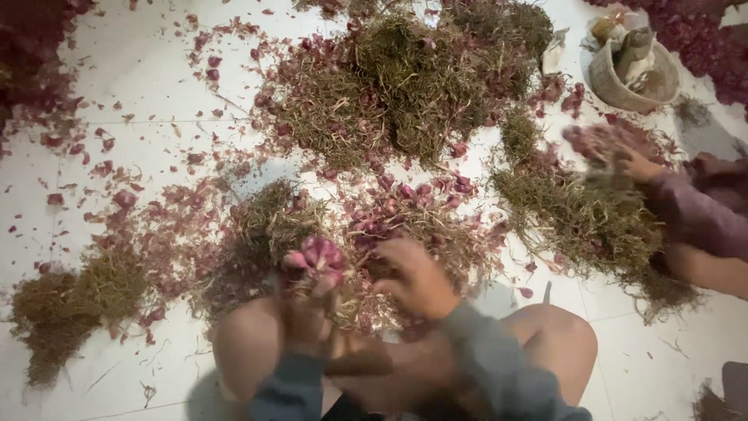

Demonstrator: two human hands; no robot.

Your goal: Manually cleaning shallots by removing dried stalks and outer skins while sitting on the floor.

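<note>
The left hand (308,316) is clamped on a light, firm shallot bunch (315,257); the right hand (417,277), loosely curled, grips its brittle dried tops (366,292), seemingly the best hold.

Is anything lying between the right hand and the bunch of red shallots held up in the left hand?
Nothing visible does. The left hand grips the bunch of red shallots from below, and the right hand hovers just beside it over the pile of dry stalks and purple skins. Only a narrow gap separates them, though motion blur softens it.

soft even light, motion-blurred hands
</note>
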